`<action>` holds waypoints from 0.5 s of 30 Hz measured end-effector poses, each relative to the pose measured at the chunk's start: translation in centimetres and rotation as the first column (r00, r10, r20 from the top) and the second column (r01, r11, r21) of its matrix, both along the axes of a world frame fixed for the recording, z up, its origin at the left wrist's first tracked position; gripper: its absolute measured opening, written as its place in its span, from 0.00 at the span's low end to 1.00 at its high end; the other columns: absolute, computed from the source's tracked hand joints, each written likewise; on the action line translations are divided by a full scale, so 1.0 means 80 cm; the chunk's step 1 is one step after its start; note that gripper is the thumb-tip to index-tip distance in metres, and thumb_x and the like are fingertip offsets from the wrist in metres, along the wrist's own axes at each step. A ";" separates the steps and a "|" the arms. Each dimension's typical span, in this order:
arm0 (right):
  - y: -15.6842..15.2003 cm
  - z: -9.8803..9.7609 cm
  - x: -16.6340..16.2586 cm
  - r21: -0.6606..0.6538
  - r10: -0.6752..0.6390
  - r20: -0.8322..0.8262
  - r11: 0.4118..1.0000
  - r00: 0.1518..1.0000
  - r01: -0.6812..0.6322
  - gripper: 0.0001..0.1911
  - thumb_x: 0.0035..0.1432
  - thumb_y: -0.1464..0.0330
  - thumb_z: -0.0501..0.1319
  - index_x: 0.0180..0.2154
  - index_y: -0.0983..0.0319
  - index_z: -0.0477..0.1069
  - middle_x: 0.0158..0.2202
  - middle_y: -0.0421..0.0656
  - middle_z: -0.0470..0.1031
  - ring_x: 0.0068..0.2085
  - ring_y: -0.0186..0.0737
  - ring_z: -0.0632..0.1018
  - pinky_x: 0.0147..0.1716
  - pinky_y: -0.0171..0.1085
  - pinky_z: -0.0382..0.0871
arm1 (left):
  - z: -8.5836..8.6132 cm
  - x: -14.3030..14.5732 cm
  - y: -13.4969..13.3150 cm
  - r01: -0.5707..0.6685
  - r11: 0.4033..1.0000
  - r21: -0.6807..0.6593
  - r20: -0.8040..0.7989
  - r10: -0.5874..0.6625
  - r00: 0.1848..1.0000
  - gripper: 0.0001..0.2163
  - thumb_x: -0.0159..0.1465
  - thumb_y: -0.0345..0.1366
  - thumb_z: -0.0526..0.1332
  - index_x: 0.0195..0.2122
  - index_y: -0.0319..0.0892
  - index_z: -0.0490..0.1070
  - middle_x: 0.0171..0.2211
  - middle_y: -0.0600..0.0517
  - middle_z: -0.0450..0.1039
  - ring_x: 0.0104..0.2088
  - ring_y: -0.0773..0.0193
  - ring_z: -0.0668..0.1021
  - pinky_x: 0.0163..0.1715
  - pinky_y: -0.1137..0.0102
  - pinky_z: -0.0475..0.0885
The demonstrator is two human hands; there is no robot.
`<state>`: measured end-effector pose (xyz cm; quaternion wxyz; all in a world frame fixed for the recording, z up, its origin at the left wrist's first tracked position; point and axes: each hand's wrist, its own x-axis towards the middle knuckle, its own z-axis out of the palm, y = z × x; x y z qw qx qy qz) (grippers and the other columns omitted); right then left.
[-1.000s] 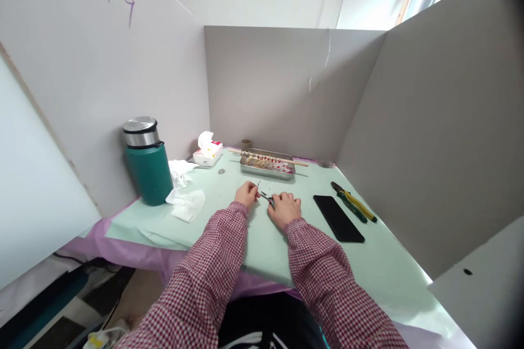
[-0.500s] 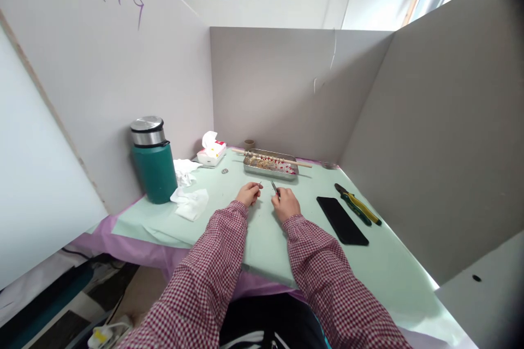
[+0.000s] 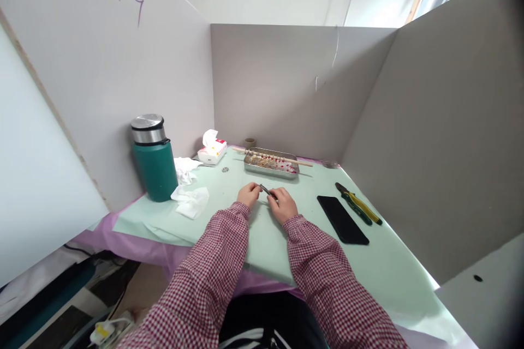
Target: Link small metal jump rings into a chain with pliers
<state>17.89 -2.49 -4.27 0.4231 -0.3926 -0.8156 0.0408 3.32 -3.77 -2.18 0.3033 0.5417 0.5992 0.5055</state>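
Observation:
Over the middle of the pale green table cover, my left hand (image 3: 249, 194) is closed in a pinch. Whatever sits between its fingertips is too small to make out. My right hand (image 3: 283, 205) is wrapped around a slim dark tool with a pointed metal tip (image 3: 267, 191); its exact kind is unclear. The tool slants up to the left, its tip at the left fingertips. Beyond both hands lies a metal tray (image 3: 272, 172) holding small red, white and tan pieces. A thin wooden stick (image 3: 301, 163) with small pieces along it rests across the tray.
At the left stand a green flask (image 3: 154, 166), crumpled tissues (image 3: 191, 203) and a tissue pack (image 3: 212, 152). To the right lie a black phone (image 3: 341, 220) and yellow-green pliers (image 3: 360, 206). A tape roll (image 3: 249, 143) is behind the tray. Grey partitions (image 3: 286, 87) enclose the table.
My right hand has turned the tool leftward, and its tip has come from a gap apart to the left fingertips. The left hand has hardly moved.

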 end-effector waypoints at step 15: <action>-0.011 0.009 -0.002 -0.068 -0.044 0.073 0.996 0.996 0.049 0.12 0.56 0.66 0.50 0.37 0.63 0.69 0.35 0.43 0.69 0.37 0.36 0.70 0.37 0.32 0.62 | 0.002 0.003 -0.001 0.033 0.999 -0.017 0.225 -0.028 0.974 0.06 0.53 0.33 0.52 0.26 0.39 0.66 0.11 0.60 0.53 0.13 0.74 0.56 0.14 0.77 0.52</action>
